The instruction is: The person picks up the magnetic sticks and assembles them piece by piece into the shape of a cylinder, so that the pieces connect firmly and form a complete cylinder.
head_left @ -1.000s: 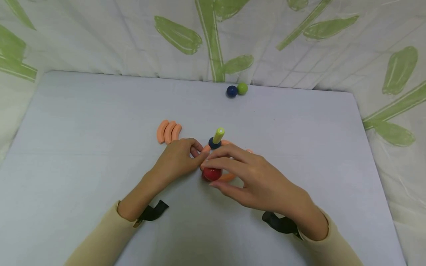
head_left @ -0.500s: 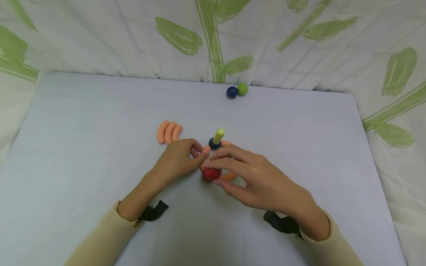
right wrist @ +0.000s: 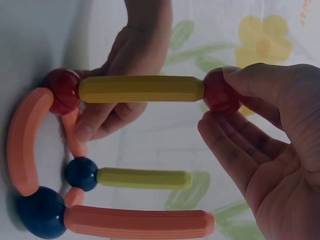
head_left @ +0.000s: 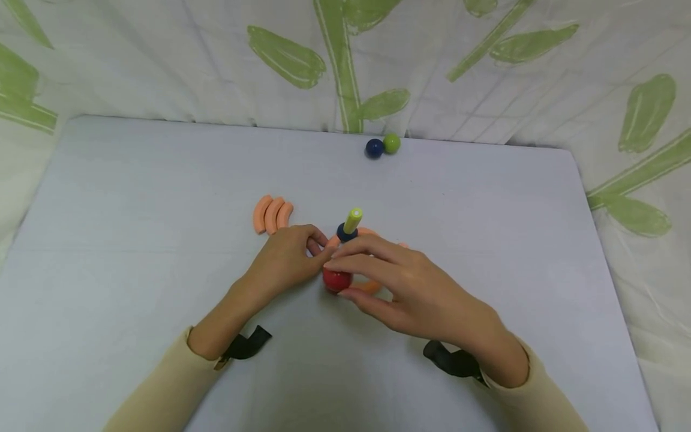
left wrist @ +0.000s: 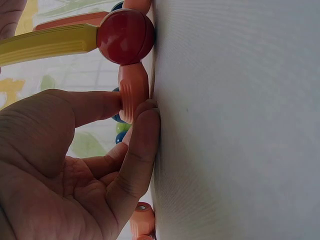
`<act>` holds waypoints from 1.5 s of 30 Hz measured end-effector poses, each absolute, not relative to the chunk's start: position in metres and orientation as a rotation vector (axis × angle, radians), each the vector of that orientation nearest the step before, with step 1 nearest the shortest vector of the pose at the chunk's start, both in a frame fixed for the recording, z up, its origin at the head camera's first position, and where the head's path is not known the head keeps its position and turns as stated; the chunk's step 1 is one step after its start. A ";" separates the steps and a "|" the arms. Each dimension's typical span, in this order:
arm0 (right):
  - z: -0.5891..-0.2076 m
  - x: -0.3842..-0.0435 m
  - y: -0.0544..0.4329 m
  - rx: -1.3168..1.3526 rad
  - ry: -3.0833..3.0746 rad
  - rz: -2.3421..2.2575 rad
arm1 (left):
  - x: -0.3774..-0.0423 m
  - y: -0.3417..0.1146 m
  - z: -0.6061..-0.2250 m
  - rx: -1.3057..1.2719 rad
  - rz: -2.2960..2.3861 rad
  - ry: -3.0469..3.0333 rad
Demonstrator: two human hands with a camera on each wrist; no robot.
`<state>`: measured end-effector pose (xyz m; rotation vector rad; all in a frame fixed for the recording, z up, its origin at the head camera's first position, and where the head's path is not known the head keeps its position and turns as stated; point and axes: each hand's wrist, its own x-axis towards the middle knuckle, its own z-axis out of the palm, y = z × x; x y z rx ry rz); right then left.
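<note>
My right hand (head_left: pixel 421 288) pinches a glossy red ball (right wrist: pixel 222 91) between thumb and fingertips. That ball caps an upright yellow rod (right wrist: pixel 142 89), whose foot meets a second red ball (left wrist: pixel 126 36) on the table. Low down, my left hand (head_left: pixel 288 252) pinches a curved orange rod (left wrist: pixel 134 90) that joins the lower red ball. Both belong to a ring of curved orange rods and balls, partly covered by the right hand. From a dark blue ball (right wrist: pixel 82 174) of the ring rises a yellow-green rod (head_left: pixel 353 220); a straight orange rod (right wrist: pixel 140 221) stands on another blue ball (right wrist: pixel 41 212).
Several loose curved orange rods (head_left: pixel 272 215) lie side by side just beyond the left hand. At the table's (head_left: pixel 162 180) far edge sit a dark blue ball (head_left: pixel 375 148) and a green ball (head_left: pixel 391 143). A white curtain with green leaves hangs behind.
The upper red ball has shifted slightly left with the right fingertips and now covers the lower red ball in the head view. My left hand stays in place.
</note>
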<state>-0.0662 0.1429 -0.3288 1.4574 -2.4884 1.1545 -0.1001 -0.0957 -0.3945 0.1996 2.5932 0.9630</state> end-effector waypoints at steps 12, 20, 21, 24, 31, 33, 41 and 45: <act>-0.330 -0.066 0.143 1.469 -2.475 1.133 | -0.101 -0.096 -0.396 0.213 0.957 2.594; -0.328 -0.065 0.145 1.460 -2.496 1.139 | -0.101 -0.096 -0.395 0.201 0.959 2.582; -0.328 -0.065 0.146 1.458 -2.506 1.143 | -0.101 -0.096 -0.395 0.198 0.959 2.580; -0.325 -0.065 0.147 1.448 -2.530 1.152 | -0.101 -0.097 -0.395 0.193 0.959 2.576; -0.321 -0.066 0.149 1.423 -2.532 1.146 | -0.100 -0.097 -0.395 0.187 0.974 2.566; -0.320 -0.066 0.151 1.416 -2.511 1.160 | -0.100 -0.096 -0.395 0.186 0.982 2.565; -0.321 -0.063 0.146 1.475 -2.422 1.234 | -0.099 -0.097 -0.395 0.202 0.962 2.593; -0.324 -0.063 0.144 1.483 -2.419 1.115 | -0.100 -0.096 -0.395 0.219 0.954 2.603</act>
